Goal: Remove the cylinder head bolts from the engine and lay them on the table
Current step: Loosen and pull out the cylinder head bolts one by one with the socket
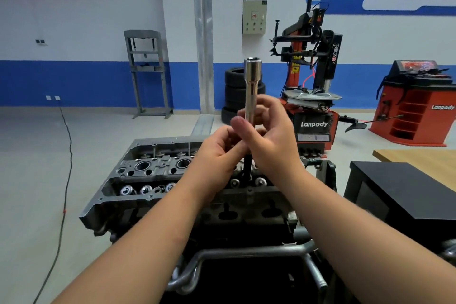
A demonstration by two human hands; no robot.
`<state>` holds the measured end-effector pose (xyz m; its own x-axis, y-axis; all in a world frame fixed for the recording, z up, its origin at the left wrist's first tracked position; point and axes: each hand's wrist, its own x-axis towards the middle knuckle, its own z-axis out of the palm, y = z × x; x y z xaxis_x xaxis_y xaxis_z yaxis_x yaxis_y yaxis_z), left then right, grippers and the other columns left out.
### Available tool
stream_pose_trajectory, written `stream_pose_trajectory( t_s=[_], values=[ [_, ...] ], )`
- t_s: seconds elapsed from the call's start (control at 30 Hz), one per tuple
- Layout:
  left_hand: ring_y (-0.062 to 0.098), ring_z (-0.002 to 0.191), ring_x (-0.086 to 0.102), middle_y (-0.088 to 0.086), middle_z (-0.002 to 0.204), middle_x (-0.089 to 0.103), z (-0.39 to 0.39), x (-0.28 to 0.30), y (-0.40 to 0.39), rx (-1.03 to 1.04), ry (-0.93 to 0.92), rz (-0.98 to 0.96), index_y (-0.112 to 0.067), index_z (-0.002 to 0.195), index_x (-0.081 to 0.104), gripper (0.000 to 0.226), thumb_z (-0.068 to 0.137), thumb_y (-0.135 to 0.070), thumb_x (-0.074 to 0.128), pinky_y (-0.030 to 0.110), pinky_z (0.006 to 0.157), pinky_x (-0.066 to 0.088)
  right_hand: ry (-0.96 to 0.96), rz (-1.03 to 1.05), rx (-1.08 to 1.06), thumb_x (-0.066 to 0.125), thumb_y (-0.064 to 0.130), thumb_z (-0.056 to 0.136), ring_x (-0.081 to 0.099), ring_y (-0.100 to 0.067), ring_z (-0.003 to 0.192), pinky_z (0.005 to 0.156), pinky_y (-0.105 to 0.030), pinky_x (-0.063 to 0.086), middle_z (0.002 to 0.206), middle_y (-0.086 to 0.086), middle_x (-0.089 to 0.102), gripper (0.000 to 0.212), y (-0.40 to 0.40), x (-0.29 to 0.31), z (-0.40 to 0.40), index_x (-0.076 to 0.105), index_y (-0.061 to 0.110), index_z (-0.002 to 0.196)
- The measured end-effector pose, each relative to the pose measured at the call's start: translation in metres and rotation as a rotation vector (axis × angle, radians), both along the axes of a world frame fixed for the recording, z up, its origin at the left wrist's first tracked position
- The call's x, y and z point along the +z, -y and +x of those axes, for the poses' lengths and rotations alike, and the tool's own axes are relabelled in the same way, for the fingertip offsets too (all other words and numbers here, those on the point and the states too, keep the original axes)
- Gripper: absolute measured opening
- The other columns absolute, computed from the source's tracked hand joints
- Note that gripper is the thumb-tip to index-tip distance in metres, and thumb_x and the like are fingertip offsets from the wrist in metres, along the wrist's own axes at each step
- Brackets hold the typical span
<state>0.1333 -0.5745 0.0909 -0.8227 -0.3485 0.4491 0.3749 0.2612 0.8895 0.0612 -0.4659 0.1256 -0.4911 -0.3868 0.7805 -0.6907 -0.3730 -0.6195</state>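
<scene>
cylinder head bolt (247,164) shows only as a dark, thin shank below the hands at the centre of the frame, running straight up and down; its lower end comes down in front of the engine (158,175), and whether it touches the head cannot be told. its upper end is hidden by the fingers. above them a shiny long socket (251,89) carries on the same vertical line, open end up, chrome, slightly wider at the mouth. the right hand (269,136) curls round the socket's lower part, fingers wrapped in front of it. the left hand (222,148) is closed just beside and touching the right, thumb up against the tool; what its fingers pinch is hidden. the engine sits at lower centre, grey metal, valve springs and round bores showing on top. a black box (404,195) stands at right, with a wooden table (419,155) behind it. a tyre changer (313,76) and stacked tyres (234,91) stand further back, right of centre.
</scene>
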Motion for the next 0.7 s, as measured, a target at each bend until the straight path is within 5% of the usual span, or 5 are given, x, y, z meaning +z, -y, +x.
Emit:
stream_pose_trajectory(
  t_s=[0.07,0.2,0.37,0.6,0.7],
  values=[
    [0.011,0.101,0.073,-0.005,0.105,0.078,0.000,0.000,0.000,0.028,0.003,0.003,-0.031,0.111,0.069,0.027,0.090,-0.047,0.071,0.025,0.085,0.058,0.005,-0.081,-0.027,0.077,0.046,0.078,0.068,-0.018,0.087,0.077,-0.033,0.058,0.094,-0.003,0.068,0.045,0.001,0.022,0.008,0.055,0.023,0.110],
    [0.002,0.095,0.071,-0.014,0.100,0.077,0.002,0.001,-0.002,0.023,0.025,0.010,-0.033,0.110,0.069,0.034,0.083,-0.055,0.066,0.027,0.089,0.048,-0.046,-0.040,-0.162,0.071,0.033,0.092,0.070,-0.021,0.072,0.069,-0.038,0.059,0.080,-0.008,0.071,0.019,0.002,0.058,0.016,0.063,0.017,0.089],
    [0.000,0.102,0.070,-0.019,0.116,0.074,0.009,0.003,-0.002,-0.047,0.128,-0.044,-0.032,0.130,0.064,0.034,0.110,-0.045,0.040,0.035,0.091,0.045,0.055,0.108,0.118,0.054,0.028,0.102,0.073,-0.022,0.076,0.075,-0.040,0.061,0.089,-0.009,0.075,0.024,-0.006,0.060,0.017,0.067,0.008,0.098],
    [0.013,0.087,0.073,-0.003,0.094,0.077,-0.001,0.002,-0.003,0.016,0.053,-0.001,-0.021,0.111,0.068,0.012,0.105,-0.030,0.061,0.033,0.088,0.053,0.217,0.062,0.045,0.047,0.065,0.086,0.045,-0.012,0.059,0.059,-0.030,0.044,0.066,0.004,0.048,0.051,0.003,0.063,0.035,0.052,0.014,0.089],
    [0.027,0.087,0.072,0.003,0.090,0.077,-0.002,0.002,-0.005,0.051,0.079,-0.040,-0.025,0.104,0.068,0.017,0.100,-0.042,0.067,0.039,0.084,0.056,0.361,0.028,0.044,0.050,0.058,0.094,0.031,-0.013,0.049,0.049,-0.030,0.030,0.056,0.004,0.037,0.046,0.010,0.070,0.036,0.045,0.018,0.073]
  ],
)
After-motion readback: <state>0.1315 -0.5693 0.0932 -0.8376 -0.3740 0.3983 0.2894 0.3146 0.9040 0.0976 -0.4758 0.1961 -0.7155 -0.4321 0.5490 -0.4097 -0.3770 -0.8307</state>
